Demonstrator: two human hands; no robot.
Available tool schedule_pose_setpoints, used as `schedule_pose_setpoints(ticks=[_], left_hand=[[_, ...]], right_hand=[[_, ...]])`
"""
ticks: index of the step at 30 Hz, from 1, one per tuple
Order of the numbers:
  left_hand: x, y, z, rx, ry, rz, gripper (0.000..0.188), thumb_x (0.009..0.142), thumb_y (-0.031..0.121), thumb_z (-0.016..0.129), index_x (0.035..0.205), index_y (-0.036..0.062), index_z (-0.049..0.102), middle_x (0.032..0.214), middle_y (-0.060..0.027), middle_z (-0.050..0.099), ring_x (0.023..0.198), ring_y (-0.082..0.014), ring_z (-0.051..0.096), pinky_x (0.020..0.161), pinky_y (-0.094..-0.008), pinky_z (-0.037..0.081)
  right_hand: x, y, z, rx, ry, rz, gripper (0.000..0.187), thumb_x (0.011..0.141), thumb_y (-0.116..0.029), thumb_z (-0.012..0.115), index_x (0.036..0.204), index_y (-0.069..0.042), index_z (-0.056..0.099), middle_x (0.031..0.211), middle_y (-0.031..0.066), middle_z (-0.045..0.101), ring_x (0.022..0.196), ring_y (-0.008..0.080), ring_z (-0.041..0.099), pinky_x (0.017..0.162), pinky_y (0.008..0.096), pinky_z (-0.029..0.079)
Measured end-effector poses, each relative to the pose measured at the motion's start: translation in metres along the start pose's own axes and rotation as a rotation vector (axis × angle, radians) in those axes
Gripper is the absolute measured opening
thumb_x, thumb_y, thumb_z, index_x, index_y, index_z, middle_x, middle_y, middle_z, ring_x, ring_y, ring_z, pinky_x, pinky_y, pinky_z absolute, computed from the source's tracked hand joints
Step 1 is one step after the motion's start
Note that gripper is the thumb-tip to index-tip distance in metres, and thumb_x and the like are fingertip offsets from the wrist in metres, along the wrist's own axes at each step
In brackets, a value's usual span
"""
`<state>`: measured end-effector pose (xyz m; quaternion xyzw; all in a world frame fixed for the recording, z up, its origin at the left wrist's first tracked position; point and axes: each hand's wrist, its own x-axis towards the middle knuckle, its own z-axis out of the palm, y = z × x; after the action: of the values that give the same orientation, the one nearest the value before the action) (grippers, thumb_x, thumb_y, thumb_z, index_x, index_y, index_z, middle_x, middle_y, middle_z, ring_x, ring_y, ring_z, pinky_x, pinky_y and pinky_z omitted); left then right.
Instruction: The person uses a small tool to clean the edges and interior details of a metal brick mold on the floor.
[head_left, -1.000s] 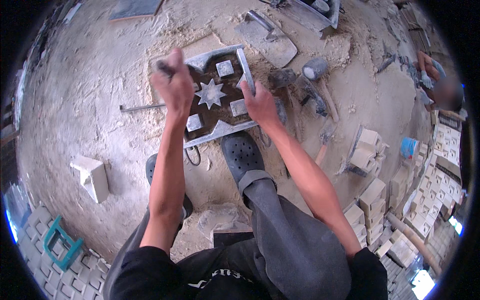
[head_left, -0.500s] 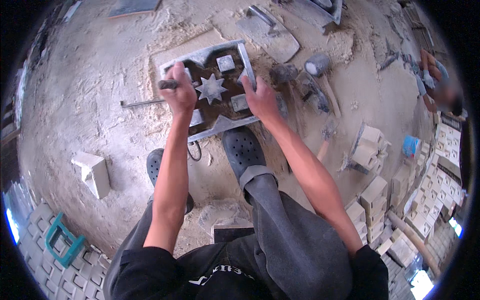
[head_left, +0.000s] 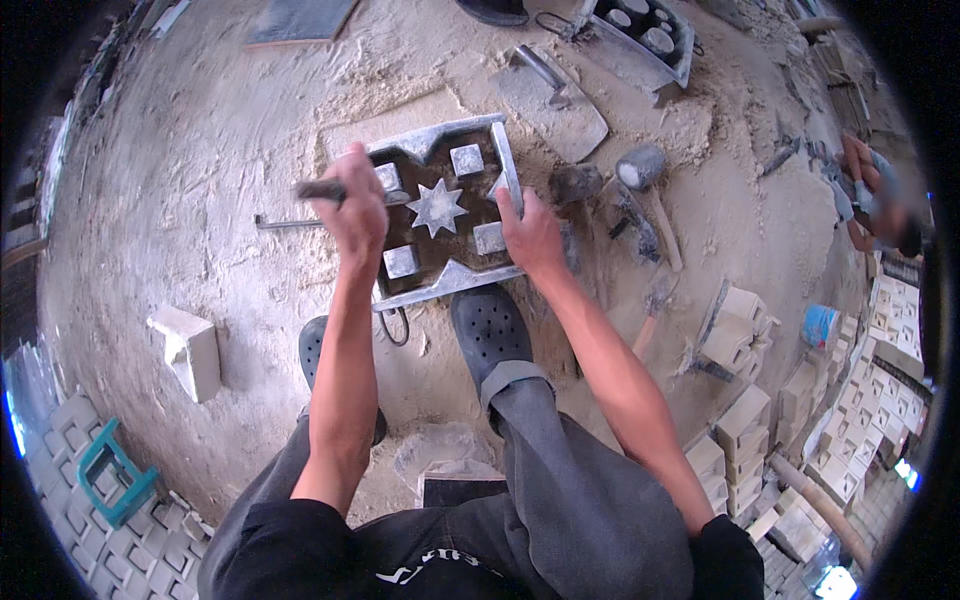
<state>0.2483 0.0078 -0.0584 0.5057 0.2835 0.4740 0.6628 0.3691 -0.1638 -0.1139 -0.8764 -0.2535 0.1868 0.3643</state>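
A grey metal mould (head_left: 455, 271) lies on the sandy floor before my feet. Inside it stand a star-shaped block (head_left: 437, 207) and several square blocks, with dark gaps between. My left hand (head_left: 357, 212) is closed round a short dark handle (head_left: 320, 189) above the mould's left side; motion blurs it, and the rest of that tool is hidden. My right hand (head_left: 532, 232) grips the mould's right-hand bar (head_left: 508, 165), thumb on the inner side. A thin metal rod (head_left: 290, 223) sticks out left of the mould, passing behind my left hand.
Beyond the mould lies a flat trowel (head_left: 560, 110). Mallets (head_left: 640, 167) and other hand tools are to its right, with another mould (head_left: 685, 60) farther off. Pale cast blocks (head_left: 740, 325) are stacked at right; one block (head_left: 190, 352) lies left. Another person (head_left: 870, 180) crouches far right.
The whole scene has shifted down in the view. My left hand with the dark handle has moved slightly left relative to the mould. My right hand stays on the right-hand bar.
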Motion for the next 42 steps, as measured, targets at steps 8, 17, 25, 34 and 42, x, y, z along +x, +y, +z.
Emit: schedule_pose_setpoints(ticks=[8,17,25,34,42], left_hand=[[-0.015,-0.017,-0.039,0.167,-0.307,-0.036,0.044,0.095,0.019,0.048,0.053,0.0069,0.04,0.051,0.0033,0.037,0.047,-0.006,0.031,0.043,-0.027,0.023],[-0.011,0.001,-0.032,0.131,-0.42,-0.122,0.043,0.092,0.02,0.052,0.054,0.0057,0.038,0.052,0.004,0.036,0.048,-0.0058,0.03,0.044,-0.0268,0.021],[-0.017,0.01,-0.02,0.493,-0.371,-0.049,0.047,0.088,0.028,0.055,0.053,-0.0003,0.044,0.046,-0.0028,0.038,0.046,-0.0097,0.037,0.044,-0.0324,0.028],[-0.011,-0.018,-0.013,0.35,-0.177,-0.035,0.031,0.096,0.022,0.053,0.069,0.0073,0.05,0.058,0.0053,0.04,0.049,-0.0038,0.034,0.043,-0.0234,0.026],[0.008,0.028,0.02,0.139,0.134,-0.015,0.048,0.097,0.021,0.049,0.052,0.0134,0.033,0.047,0.0042,0.033,0.042,-0.0059,0.027,0.04,-0.0266,0.019]], right_hand=[[-0.006,0.006,0.008,-0.022,-0.038,0.02,0.055,0.093,-0.051,0.046,0.085,0.003,0.055,0.081,0.0271,0.062,0.08,0.0468,0.059,0.071,0.0517,0.045],[-0.01,0.0,-0.004,-0.01,-0.066,0.051,0.053,0.093,-0.05,0.047,0.085,0.003,0.055,0.082,0.0275,0.061,0.083,0.0468,0.058,0.072,0.0509,0.045],[-0.008,-0.002,-0.005,-0.009,-0.071,0.055,0.05,0.094,-0.047,0.047,0.091,0.002,0.056,0.089,0.0291,0.061,0.085,0.0475,0.058,0.074,0.0511,0.045],[-0.008,0.0,-0.003,-0.092,-0.062,0.069,0.054,0.093,-0.05,0.046,0.09,0.003,0.055,0.085,0.0296,0.062,0.083,0.048,0.059,0.071,0.0521,0.047],[-0.009,0.001,0.003,-0.046,-0.028,0.046,0.051,0.093,-0.049,0.048,0.09,0.002,0.056,0.085,0.0289,0.062,0.082,0.0482,0.059,0.07,0.0527,0.046]])
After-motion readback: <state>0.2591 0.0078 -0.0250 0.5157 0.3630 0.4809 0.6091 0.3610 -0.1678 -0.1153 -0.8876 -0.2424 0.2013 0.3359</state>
